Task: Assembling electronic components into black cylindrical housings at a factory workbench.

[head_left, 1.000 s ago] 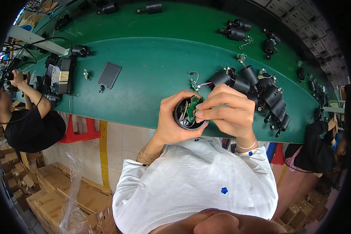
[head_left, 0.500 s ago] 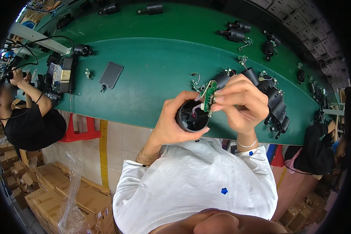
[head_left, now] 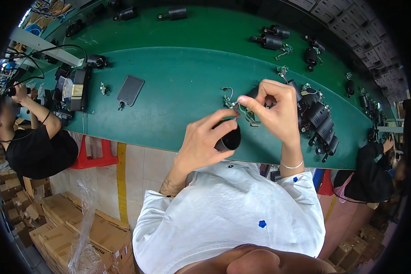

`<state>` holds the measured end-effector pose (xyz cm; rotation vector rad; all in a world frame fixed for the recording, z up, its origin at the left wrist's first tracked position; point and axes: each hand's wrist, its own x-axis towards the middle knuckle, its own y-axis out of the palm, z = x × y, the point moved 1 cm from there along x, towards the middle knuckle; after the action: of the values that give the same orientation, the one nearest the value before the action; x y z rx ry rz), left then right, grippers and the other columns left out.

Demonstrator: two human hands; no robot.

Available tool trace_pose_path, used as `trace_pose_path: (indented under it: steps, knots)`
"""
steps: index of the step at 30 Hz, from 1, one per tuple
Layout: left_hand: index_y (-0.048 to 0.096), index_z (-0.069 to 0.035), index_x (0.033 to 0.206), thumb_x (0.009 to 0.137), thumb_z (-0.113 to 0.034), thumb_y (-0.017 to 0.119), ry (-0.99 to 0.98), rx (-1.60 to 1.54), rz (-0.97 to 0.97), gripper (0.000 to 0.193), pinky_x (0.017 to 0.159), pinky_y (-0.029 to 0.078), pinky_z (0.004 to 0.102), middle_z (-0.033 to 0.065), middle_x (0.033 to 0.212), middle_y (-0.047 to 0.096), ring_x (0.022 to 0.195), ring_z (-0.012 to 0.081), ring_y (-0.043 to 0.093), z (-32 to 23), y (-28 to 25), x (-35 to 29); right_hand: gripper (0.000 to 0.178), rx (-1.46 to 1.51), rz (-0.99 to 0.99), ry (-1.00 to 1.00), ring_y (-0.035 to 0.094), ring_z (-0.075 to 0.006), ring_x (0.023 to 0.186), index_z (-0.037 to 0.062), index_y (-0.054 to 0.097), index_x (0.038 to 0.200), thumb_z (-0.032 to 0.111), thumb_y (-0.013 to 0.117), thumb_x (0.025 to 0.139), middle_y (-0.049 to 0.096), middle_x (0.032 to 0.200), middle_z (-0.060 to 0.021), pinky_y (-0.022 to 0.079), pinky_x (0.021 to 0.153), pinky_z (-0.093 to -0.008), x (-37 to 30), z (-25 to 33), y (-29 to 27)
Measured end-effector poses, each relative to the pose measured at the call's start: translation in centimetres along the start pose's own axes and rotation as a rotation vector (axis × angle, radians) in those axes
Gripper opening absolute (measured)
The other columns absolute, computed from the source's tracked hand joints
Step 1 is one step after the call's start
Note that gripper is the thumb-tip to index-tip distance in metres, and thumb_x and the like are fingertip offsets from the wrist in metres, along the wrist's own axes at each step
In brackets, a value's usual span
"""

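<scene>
My left hand (head_left: 201,139) is wrapped around a black cylindrical housing (head_left: 229,140), its open end tilted to the right. The left index finger and thumb lie along its rim, and thin red wires rise by the fingertips. Just right of it, my right hand (head_left: 278,107) is closed with curled fingers and the thumb pointing left. A green circuit board (head_left: 250,118) with wires shows under the right thumb, seen nearly edge-on; the exact grip is partly hidden. Behind the fingers, another small circuit board (head_left: 228,99) with a looped wire lies on the green table (head_left: 169,100).
Several black housings (head_left: 322,118) with boards crowd the table at right; more (head_left: 271,41) lie on the far green surface. A dark flat pad (head_left: 130,90) and a black device (head_left: 79,89) are at left. People (head_left: 32,141) work on both sides. Cardboard boxes (head_left: 91,233) stand lower left.
The board has dropped from upright above the housing's mouth to lower under my right hand. The left fingers have shifted over the rim, and the housing has turned rightward.
</scene>
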<state>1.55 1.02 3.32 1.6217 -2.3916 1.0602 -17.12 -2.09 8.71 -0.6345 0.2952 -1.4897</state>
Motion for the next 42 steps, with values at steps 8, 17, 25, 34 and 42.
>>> trace_pose_path:
  steps: [8,17,25,34,42]
  knots:
    - [0.059,-0.002,0.107,0.061,-0.004,0.076,0.048,-0.673,0.077,0.049,0.072,0.051,0.0298,0.0109,0.106,0.065,0.078,0.022,0.064,1.7,0.3,-0.5,0.026,0.269,0.244,0.165,0.042,-0.0055,0.057,0.0033,0.054,0.065,0.009,0.073,0.081,0.054,0.065,-0.0007,0.031,0.05,-0.0186,0.8,-3.2,2.5]
    - [0.052,0.0,0.117,0.058,-0.004,0.077,-0.204,-1.457,-0.107,0.064,0.068,0.054,0.0341,0.0182,0.105,0.064,0.069,0.0237,0.064,2.1,1.4,-0.7,0.014,1.418,0.028,0.375,0.056,-0.0111,0.074,-0.0015,0.063,0.092,0.009,0.07,0.086,0.064,0.08,-0.0069,0.046,0.067,-0.0217,-1.6,-2.5,6.7]
    - [0.049,0.0,0.117,0.057,-0.006,0.083,-0.302,-0.876,-0.258,0.07,0.074,0.05,0.0287,0.0131,0.1,0.063,0.078,0.0209,0.062,0.7,1.4,-0.5,0.016,1.142,-0.103,-0.092,0.06,-0.0157,0.079,0.0002,0.07,0.088,-0.006,0.074,0.073,0.068,0.083,-0.0106,0.049,0.071,-0.025,-1.3,-3.2,5.6]
    - [0.051,-0.004,0.087,0.056,-0.009,0.085,-0.259,-0.514,-0.278,0.047,0.07,0.045,0.0249,0.0083,0.095,0.061,0.073,0.0166,0.054,0.4,1.4,-0.3,0.022,0.594,-0.206,-0.479,0.061,-0.0172,0.076,0.0018,0.073,0.078,-0.014,0.072,0.062,0.071,0.084,-0.0093,0.05,0.069,-0.0255,-1.5,-0.6,4.0]
    - [0.059,0.002,0.094,0.055,-0.002,0.082,-0.217,-0.437,-0.185,0.046,0.075,0.049,0.0266,0.0098,0.101,0.062,0.077,0.0166,0.059,0.8,0.4,-0.5,0.023,0.499,-0.193,-0.55,0.06,-0.0166,0.074,0.0022,0.074,0.078,-0.013,0.07,0.061,0.072,0.084,-0.0085,0.05,0.068,-0.0254,-1.5,-0.5,3.2]
